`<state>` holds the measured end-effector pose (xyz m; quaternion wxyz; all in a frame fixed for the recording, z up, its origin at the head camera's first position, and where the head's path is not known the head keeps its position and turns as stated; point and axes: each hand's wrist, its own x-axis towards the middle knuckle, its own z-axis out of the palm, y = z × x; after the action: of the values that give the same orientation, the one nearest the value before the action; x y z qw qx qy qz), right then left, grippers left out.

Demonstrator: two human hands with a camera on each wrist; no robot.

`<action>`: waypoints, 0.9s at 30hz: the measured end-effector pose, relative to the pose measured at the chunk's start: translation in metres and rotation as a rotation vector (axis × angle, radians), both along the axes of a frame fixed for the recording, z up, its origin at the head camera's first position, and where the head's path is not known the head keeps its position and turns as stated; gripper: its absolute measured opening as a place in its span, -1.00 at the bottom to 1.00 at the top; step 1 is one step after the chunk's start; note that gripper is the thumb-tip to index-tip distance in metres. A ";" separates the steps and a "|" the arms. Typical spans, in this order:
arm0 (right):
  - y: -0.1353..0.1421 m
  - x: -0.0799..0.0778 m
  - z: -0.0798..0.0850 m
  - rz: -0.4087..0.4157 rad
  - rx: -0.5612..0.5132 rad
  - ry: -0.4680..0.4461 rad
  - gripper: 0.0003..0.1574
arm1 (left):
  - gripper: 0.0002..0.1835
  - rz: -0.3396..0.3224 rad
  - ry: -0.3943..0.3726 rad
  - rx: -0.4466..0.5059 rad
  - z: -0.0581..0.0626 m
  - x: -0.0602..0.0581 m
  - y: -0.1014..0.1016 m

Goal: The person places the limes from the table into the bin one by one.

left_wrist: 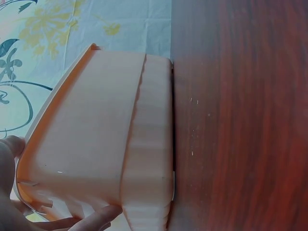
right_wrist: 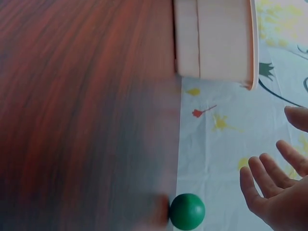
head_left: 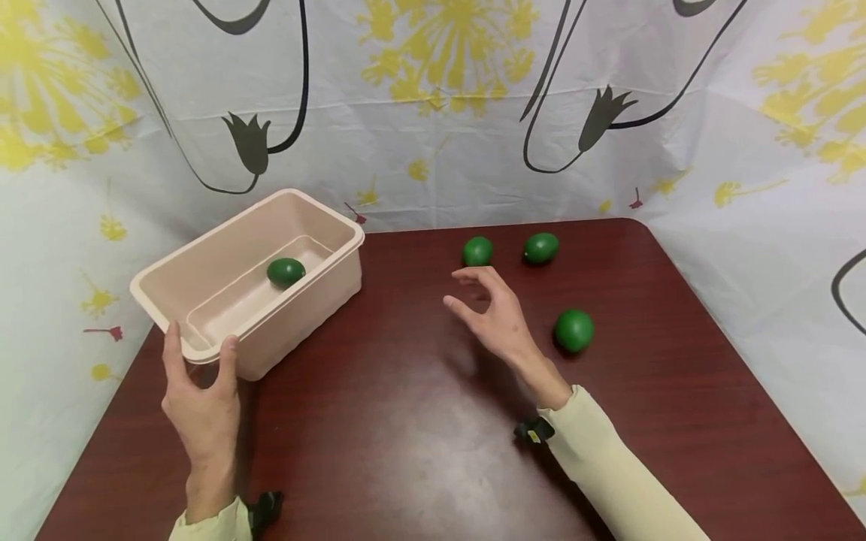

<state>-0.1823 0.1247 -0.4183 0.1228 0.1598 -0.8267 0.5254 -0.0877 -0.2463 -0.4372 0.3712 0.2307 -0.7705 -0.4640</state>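
My left hand grips the near corner of a beige plastic bin, thumb and fingers at its rim. In the left wrist view, the thumb lies on the rim of the bin and the fingers reach along its end wall. Inside the bin lies one dark green lime. My right hand is held over the table with fingers spread and loosely bent, nothing between them. Just past its fingertips sits a green lime. In the right wrist view, a lime rests below the open hand.
Another lime is at the back right, and a rounder one sits right of my right wrist. The dark red wooden table meets a white patterned cloth at the back and sides.
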 end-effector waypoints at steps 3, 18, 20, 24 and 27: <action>0.006 0.002 -0.002 -0.016 0.005 0.003 -0.50 | -0.21 0.001 0.007 0.004 0.000 -0.001 0.000; 0.036 0.013 -0.012 -0.112 0.062 0.013 -0.52 | -0.22 0.005 -0.001 -0.006 0.002 0.000 -0.002; 0.040 0.014 -0.012 -0.129 0.077 0.035 -0.52 | -0.22 0.007 -0.005 -0.006 0.003 0.000 -0.002; 0.051 0.014 -0.013 -0.168 0.103 0.075 -0.52 | -0.22 0.002 -0.010 -0.002 0.002 0.000 -0.001; 0.060 0.013 -0.014 -0.197 0.127 0.094 -0.52 | -0.23 0.000 -0.014 -0.002 0.001 0.000 0.000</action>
<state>-0.1691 0.1851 -0.4318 0.2020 0.1096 -0.8634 0.4492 -0.0878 -0.2462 -0.4366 0.3661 0.2338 -0.7734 -0.4617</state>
